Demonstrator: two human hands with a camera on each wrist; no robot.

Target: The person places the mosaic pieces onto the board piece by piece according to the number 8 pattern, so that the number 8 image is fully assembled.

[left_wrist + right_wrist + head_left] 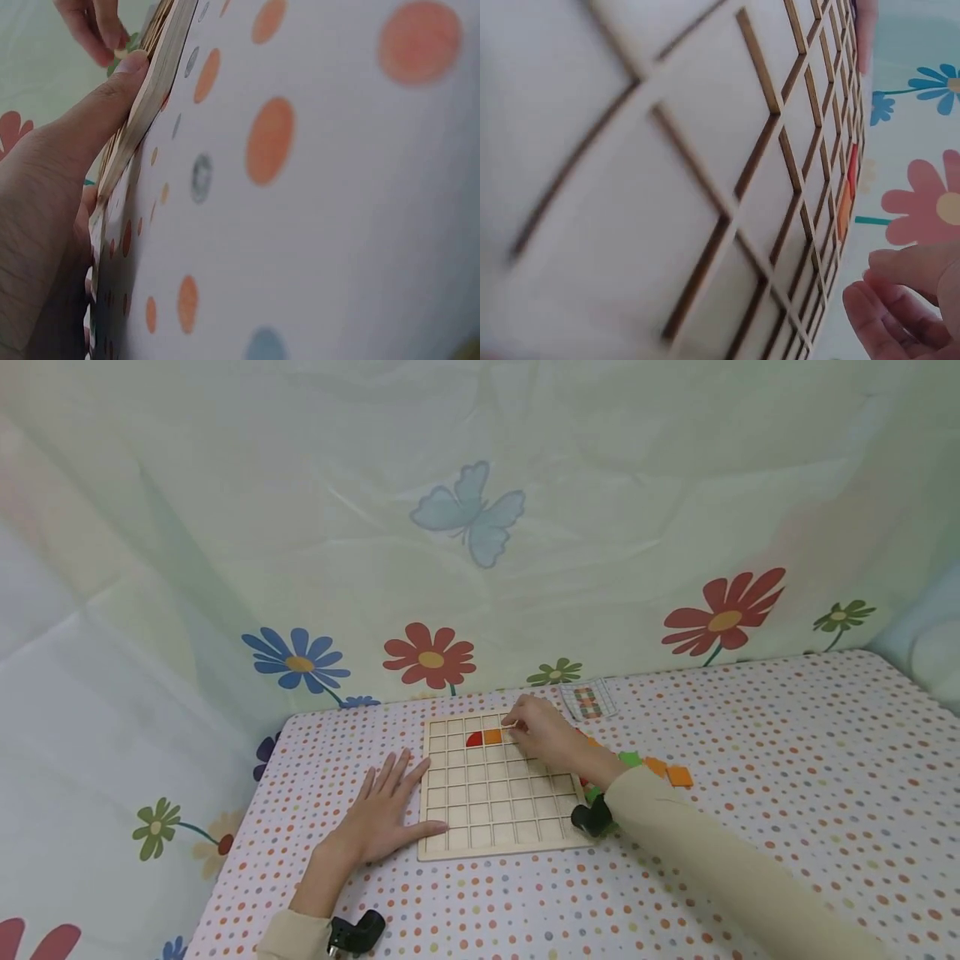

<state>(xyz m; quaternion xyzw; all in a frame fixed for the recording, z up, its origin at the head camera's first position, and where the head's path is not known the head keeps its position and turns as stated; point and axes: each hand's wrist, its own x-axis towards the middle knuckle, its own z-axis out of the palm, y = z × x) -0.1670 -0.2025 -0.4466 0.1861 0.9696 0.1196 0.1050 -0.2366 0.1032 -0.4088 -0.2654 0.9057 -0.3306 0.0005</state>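
Near the left edge of the white surface covered in multicoloured dots (315, 777), a person's left hand (386, 814) lies relaxed with its fingers spread, a beige sleeve (296, 935) and a small black device (356, 933) at its wrist. Its thumb rests on the left rim of a pale wooden square board divided into a grid of compartments (487, 839), while the other fingers lie along that same edge; the hand grasps nothing. The board sits well away from the right edge of the surface. Near its far edge, a red, round-sided tile (475, 740) and, just to its right, an orange square tile (492, 737) occupy neighbouring compartments.

Next comes the right hand (547, 732), reaching over the board's far right part, its thumb and fingertips drawn close together just beside the orange square tile; whether they grasp a piece cannot be told. Beyond it, close to the far edge of the surface, lies a white card printed with a coloured grid pattern (588, 700). Past the board's right edge, partly hidden by the forearm, lie loose pieces: a green angular tile (630, 759), an orange tile (656, 767) and, furthest right, a second orange square tile (680, 777).
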